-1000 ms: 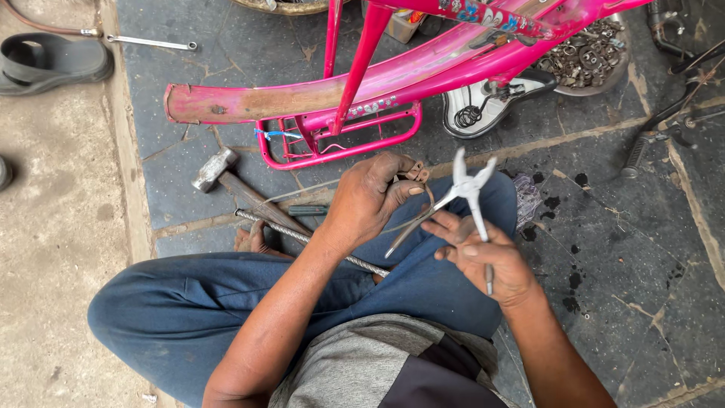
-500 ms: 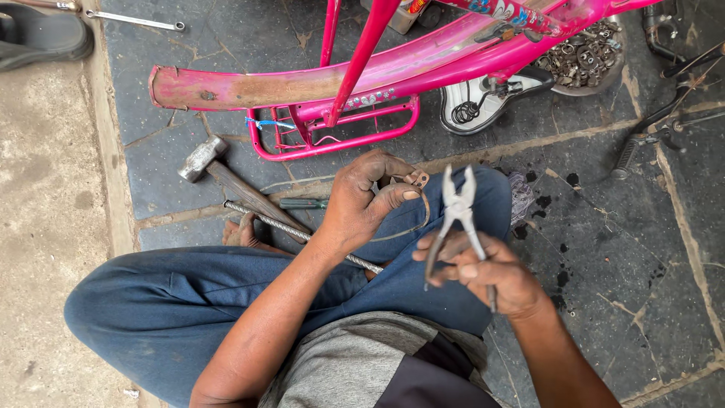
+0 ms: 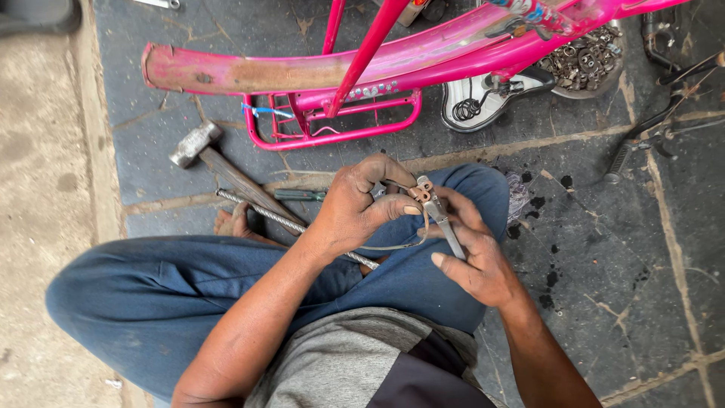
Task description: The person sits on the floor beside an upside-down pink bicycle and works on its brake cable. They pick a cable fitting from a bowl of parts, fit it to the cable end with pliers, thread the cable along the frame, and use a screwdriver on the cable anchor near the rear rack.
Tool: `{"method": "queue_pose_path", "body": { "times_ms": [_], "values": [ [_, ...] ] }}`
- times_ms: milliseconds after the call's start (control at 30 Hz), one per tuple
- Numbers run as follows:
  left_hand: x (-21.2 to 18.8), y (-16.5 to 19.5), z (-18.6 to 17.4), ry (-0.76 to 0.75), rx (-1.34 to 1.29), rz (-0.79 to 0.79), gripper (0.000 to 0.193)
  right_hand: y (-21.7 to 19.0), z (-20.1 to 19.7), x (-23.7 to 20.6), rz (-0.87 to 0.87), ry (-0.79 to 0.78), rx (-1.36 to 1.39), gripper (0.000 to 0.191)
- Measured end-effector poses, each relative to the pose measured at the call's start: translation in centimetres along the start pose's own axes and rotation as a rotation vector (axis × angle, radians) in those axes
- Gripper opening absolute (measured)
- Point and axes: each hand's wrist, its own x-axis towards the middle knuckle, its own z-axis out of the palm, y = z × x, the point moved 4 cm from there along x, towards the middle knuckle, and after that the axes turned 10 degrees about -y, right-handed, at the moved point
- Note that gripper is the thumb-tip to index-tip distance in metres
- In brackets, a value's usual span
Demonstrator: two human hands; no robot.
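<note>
The left hand [image 3: 355, 208] is curled around a small metal part [image 3: 393, 189] above the lap, thumb pressed on it. The right hand [image 3: 472, 253] grips a pair of pliers [image 3: 438, 215] whose nose meets that part just beside the left thumb. A thin bent wire [image 3: 393, 245] loops below both hands. On the dark stone floor [image 3: 604, 249] lie a hammer [image 3: 204, 151] and a threaded rod [image 3: 260, 211] (partly hidden under the left forearm). Beyond them stands a pink bicycle frame [image 3: 362, 68] with its rear rack [image 3: 332, 121]

Left hand [image 3: 359, 208] and right hand [image 3: 472, 253] meet over the lap, fingers curled closed.
</note>
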Motion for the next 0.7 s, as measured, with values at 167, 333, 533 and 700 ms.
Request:
{"method": "queue_pose_path", "body": {
  "times_ms": [167, 333, 533, 700],
  "values": [
    [0.1, 0.3, -0.4, -0.056, 0.034, 0.025, 0.031, -1.0, -1.7, 0.8, 0.020, -0.018, -0.100, 0.043],
    [0.1, 0.5, 0.1, -0.155, -0.007, 0.096, 0.031, -2.4, -4.1, 1.5, -0.128, -0.107, -0.287, 0.037],
    [0.2, 0.9, -0.4, -0.087, 0.072, 0.144, 0.032, -2.3, -4.1, 1.9, -0.071, 0.014, -0.549, 0.028],
    [-0.1, 1.1, -0.7, -0.053, 0.052, 0.060, 0.030, -1.8, -3.6, 2.2, -0.153, 0.103, -0.751, 0.030]
  ]
}}
